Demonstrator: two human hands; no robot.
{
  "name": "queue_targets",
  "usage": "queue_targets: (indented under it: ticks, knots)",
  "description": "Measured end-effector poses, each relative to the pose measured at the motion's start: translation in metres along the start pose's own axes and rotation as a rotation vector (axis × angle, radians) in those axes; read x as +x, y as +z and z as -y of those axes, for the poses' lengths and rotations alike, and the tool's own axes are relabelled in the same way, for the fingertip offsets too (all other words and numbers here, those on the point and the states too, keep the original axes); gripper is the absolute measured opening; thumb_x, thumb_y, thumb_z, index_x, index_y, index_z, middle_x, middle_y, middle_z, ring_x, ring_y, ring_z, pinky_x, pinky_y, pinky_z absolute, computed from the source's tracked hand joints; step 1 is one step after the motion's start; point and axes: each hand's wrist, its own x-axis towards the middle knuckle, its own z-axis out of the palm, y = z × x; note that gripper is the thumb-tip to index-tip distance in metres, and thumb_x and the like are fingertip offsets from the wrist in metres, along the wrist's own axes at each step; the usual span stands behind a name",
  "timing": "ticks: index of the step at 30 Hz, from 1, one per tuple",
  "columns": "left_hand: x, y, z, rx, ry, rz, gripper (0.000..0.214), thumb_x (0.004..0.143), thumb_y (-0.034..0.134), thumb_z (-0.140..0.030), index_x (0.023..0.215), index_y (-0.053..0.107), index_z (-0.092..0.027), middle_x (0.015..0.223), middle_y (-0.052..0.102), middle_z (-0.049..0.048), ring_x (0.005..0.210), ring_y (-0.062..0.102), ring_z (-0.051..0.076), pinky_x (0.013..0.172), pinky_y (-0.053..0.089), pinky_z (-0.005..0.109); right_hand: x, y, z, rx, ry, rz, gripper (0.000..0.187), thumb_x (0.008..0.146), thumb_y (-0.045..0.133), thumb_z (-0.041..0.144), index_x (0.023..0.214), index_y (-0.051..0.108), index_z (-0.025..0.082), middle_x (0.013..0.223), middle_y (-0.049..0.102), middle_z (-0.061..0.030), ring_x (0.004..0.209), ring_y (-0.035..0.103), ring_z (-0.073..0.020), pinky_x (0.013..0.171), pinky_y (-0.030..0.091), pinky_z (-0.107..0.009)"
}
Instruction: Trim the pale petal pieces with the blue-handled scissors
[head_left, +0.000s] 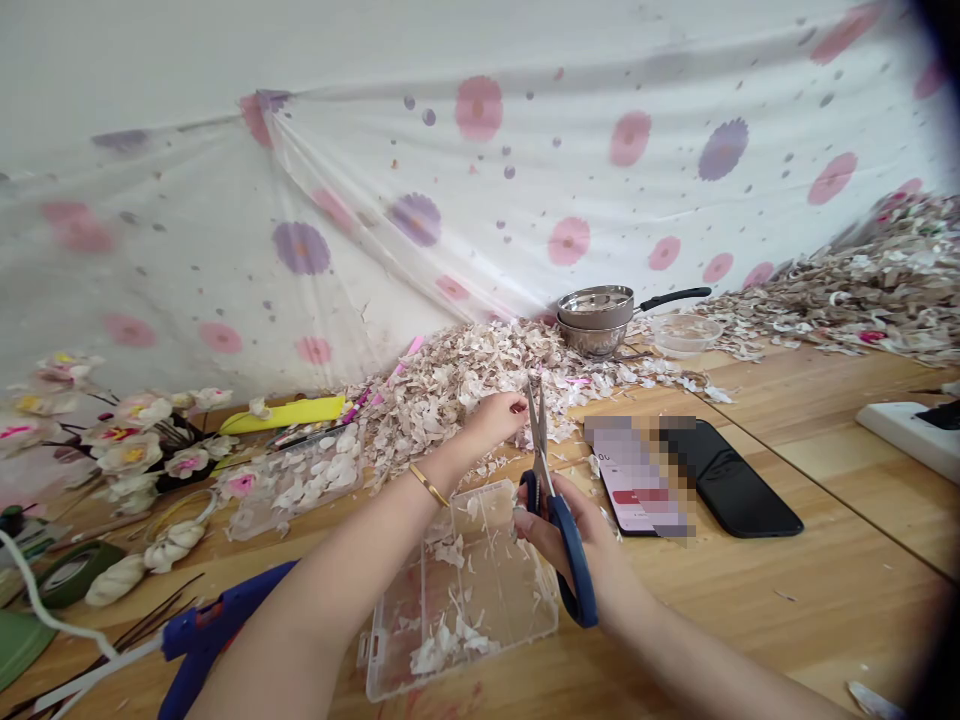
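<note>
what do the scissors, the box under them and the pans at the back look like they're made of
Scissors: bare grey metal blades, glossy blue grip, likely plastic. Box: clear, see-through, probably hard plastic. Pans: shiny, mirror-like metal, perhaps steel, with a black handle.

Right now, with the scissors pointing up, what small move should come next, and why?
Probably bring the left hand back toward the scissors. It reaches into the pile of pale flakes, while the right hand holds the scissors upright over the clear box, blades nearly closed with nothing visible between them.
</note>
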Motion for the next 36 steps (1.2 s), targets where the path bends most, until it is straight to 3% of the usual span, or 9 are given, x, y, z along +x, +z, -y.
queue_targets:
  ticks: [11, 14, 19, 22, 26, 33, 36]
  knots:
    - [0.0, -0.011, 0.013, -0.249, -0.063, -0.078, 0.017, 0.088, 0.059, -0.021, 0.074, 0.065, -0.012, 0.065, 0.062, -0.001, 0.061, 0.058, 0.012, 0.067, 0.048, 0.027, 0.002, -0.001, -0.006, 0.013, -0.031, 0.004, 0.035, 0.066, 0.076, 0.045, 0.08, 0.056, 0.02, 0.073, 0.056, 0.0011, 0.067, 0.05, -0.0148, 0.063, 0.044, -0.026]
    - [-0.008, -0.015, 0.004, -0.315, -0.061, -0.081, 0.015, 0.086, 0.056, -0.015, 0.085, 0.071, -0.011, 0.072, 0.068, 0.0024, 0.069, 0.063, 0.015, 0.071, 0.048, 0.027, 0.008, -0.006, -0.016, 0.035, -0.084, 0.001, 0.031, 0.07, 0.076, 0.042, 0.081, 0.057, 0.02, 0.073, 0.056, 0.0016, 0.066, 0.051, -0.0148, 0.061, 0.044, -0.026]
    - [-0.043, -0.028, -0.03, -0.421, -0.041, -0.049, 0.033, 0.086, 0.055, -0.015, 0.118, 0.067, -0.016, 0.1, 0.075, 0.007, 0.086, 0.068, 0.018, 0.078, 0.05, 0.028, 0.022, -0.019, -0.021, 0.072, -0.182, -0.177, 0.028, 0.071, 0.077, 0.039, 0.083, 0.059, 0.021, 0.074, 0.06, 0.0011, 0.066, 0.055, -0.0158, 0.061, 0.044, -0.027]
    - [-0.075, -0.036, -0.053, -0.477, -0.037, -0.033, 0.032, 0.089, 0.056, -0.02, 0.119, 0.066, -0.016, 0.102, 0.076, 0.008, 0.091, 0.069, 0.02, 0.081, 0.051, 0.03, 0.029, -0.027, -0.019, 0.121, -0.207, -0.259, 0.029, 0.071, 0.078, 0.04, 0.081, 0.059, 0.021, 0.066, 0.06, 0.0021, 0.061, 0.055, -0.016, 0.06, 0.043, -0.028]
    - [-0.113, -0.044, -0.072, -0.588, -0.038, -0.056, 0.027, 0.091, 0.054, -0.021, 0.114, 0.068, -0.017, 0.111, 0.074, 0.0067, 0.109, 0.065, 0.02, 0.097, 0.046, 0.033, 0.03, -0.03, -0.017, 0.072, -0.216, -0.254, 0.033, 0.068, 0.082, 0.042, 0.079, 0.059, 0.021, 0.06, 0.058, 0.0029, 0.056, 0.052, -0.0151, 0.057, 0.04, -0.028]
    - [-0.148, -0.039, -0.07, -0.69, -0.047, -0.034, 0.028, 0.093, 0.052, -0.019, 0.118, 0.062, -0.015, 0.12, 0.07, 0.0107, 0.115, 0.063, 0.02, 0.105, 0.042, 0.036, 0.019, -0.021, -0.02, -0.048, -0.288, -0.098, 0.03, 0.075, 0.078, 0.044, 0.081, 0.058, 0.021, 0.071, 0.06, 0.0007, 0.068, 0.054, -0.0162, 0.065, 0.043, -0.028]
    - [-0.164, -0.034, -0.062, -0.7, -0.072, -0.005, 0.026, 0.093, 0.052, -0.02, 0.117, 0.063, -0.016, 0.121, 0.069, 0.0099, 0.116, 0.062, 0.021, 0.104, 0.043, 0.038, 0.015, -0.019, -0.021, -0.128, -0.265, -0.065, 0.028, 0.074, 0.079, 0.038, 0.085, 0.059, 0.021, 0.075, 0.062, 0.0002, 0.065, 0.053, -0.015, 0.06, 0.043, -0.027]
